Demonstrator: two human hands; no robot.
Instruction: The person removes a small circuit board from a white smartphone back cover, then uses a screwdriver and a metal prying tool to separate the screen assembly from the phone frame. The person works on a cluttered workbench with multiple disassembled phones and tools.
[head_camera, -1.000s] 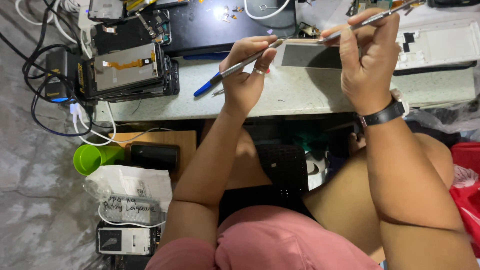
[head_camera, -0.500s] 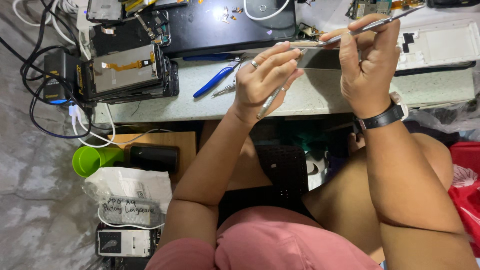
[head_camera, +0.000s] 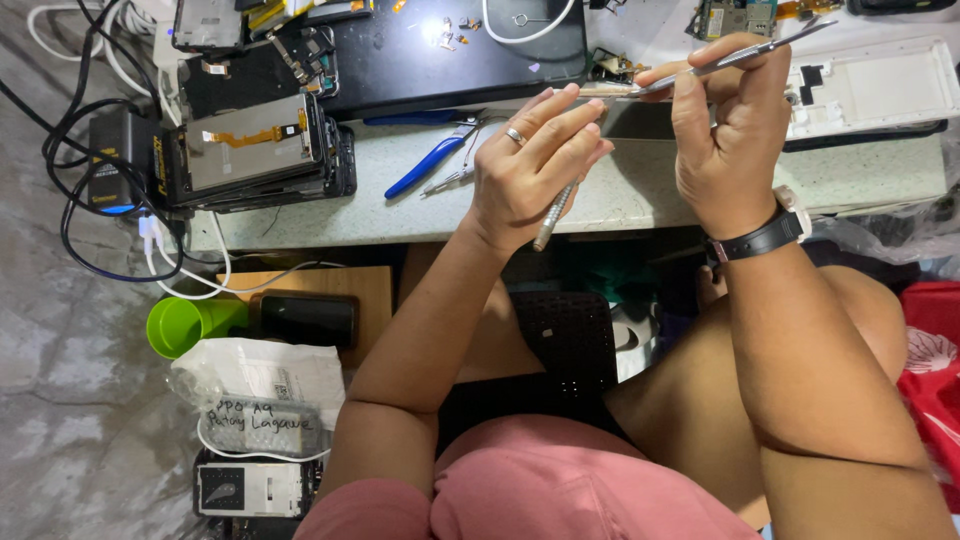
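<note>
Phone part (head_camera: 612, 90) is held edge-up over the bench (head_camera: 640, 190), pinched in left hand (head_camera: 530, 170) fingertips, which also pin a metal driver (head_camera: 553, 215) against the palm. Right hand (head_camera: 725, 130) pinches tweezers (head_camera: 740, 55) — tips on the part. Risks: tweezers slipping and gouging it; driver dropping — loose hold.
</note>
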